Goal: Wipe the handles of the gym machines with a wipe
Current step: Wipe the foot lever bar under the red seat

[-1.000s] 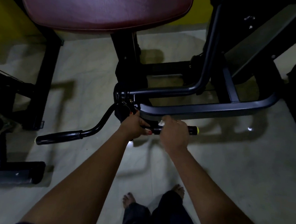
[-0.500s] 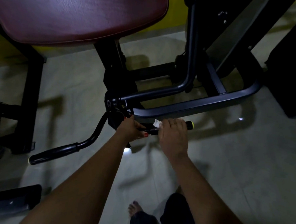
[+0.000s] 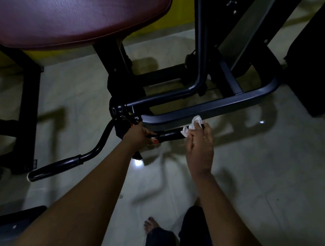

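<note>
While the left hand grasps the near handle at its inner end, just right of the pivot, the right hand holds the wipe bunched in its fingers at the outer end. That handle runs straight out rightward from the pivot. The far handle slants down-left of the pivot, nearer the left hand, so the wipe would probably have to cross over.

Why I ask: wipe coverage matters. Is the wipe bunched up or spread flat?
Bunched up: the wipe shows as a crumpled white wad held by the right hand at the handle, not flat.
</note>
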`<action>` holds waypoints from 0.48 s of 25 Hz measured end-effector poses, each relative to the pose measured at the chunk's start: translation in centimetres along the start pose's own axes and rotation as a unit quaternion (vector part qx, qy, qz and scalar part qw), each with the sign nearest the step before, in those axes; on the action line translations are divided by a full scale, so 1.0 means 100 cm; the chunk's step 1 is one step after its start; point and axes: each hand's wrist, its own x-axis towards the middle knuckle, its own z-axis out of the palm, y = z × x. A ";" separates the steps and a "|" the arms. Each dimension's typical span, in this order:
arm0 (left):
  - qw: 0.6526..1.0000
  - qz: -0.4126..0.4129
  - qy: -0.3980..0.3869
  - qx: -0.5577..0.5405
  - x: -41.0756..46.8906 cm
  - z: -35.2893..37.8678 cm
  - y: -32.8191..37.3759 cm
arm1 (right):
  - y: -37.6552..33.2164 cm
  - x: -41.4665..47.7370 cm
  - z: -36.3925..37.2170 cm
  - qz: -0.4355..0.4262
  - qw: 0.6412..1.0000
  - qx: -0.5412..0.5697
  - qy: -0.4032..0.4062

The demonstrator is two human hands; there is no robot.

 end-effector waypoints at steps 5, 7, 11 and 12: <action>0.966 0.015 0.051 0.252 -0.011 0.012 0.019 | -0.039 -0.038 0.025 -0.186 0.977 -0.031 -0.096; 0.964 0.048 0.057 0.257 -0.016 0.015 0.019 | -0.027 -0.025 0.021 -0.188 0.978 -0.018 -0.090; 0.966 0.110 0.054 0.226 -0.020 0.016 0.021 | -0.004 -0.002 0.010 0.096 0.993 0.056 0.040; 0.965 0.111 0.054 0.231 -0.018 0.018 0.022 | -0.006 0.000 0.012 0.133 0.986 0.054 0.079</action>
